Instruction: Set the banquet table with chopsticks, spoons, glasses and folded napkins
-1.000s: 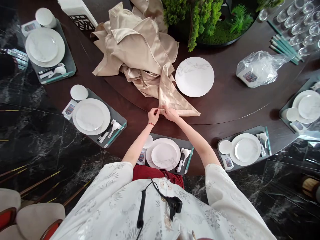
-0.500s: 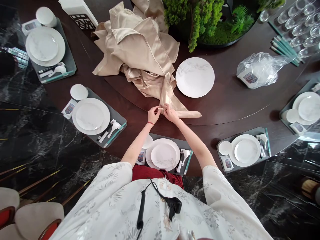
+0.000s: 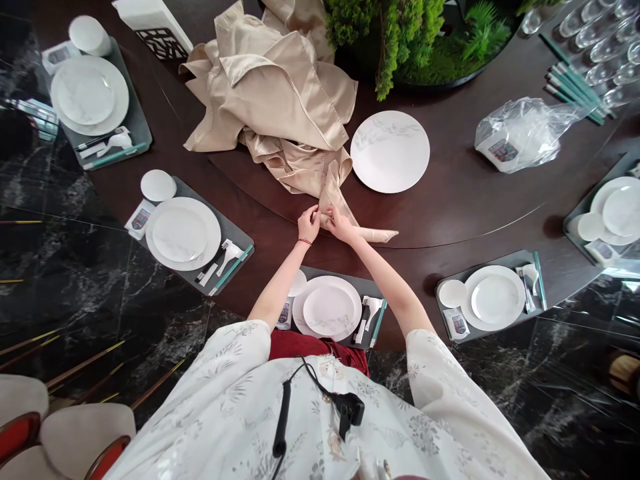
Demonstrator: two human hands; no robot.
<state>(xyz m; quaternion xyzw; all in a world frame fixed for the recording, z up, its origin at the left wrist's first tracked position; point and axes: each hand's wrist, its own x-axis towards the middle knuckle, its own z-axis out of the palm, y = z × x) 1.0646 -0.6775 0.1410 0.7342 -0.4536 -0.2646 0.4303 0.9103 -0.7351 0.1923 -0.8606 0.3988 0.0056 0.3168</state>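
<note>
Between my hands lies a beige satin napkin (image 3: 340, 197), partly rolled, its rolled end sticking out to the right under my right wrist. My left hand (image 3: 309, 224), with a red string at the wrist, pinches the left end of the roll. Close beside it, my right hand (image 3: 340, 223) has its fingers closed on the rolled edge. The napkin's loose corner points away toward a heap of crumpled beige napkins (image 3: 280, 87). A white plate (image 3: 390, 152) with a grey leaf pattern lies to the right of the heap.
Nearest me is a place setting with stacked plates (image 3: 327, 307); others line the dark table's edge on both sides. A planter with greenery (image 3: 450, 73) stands at the back. A plastic bag (image 3: 525, 137), green-sleeved sticks (image 3: 575, 93) and several glasses (image 3: 600, 33) are at right.
The napkin's flat part has become narrower as more of it is rolled up. The rolled end at the right has shortened and dipped slightly. Both hands stay at nearly the same spot.
</note>
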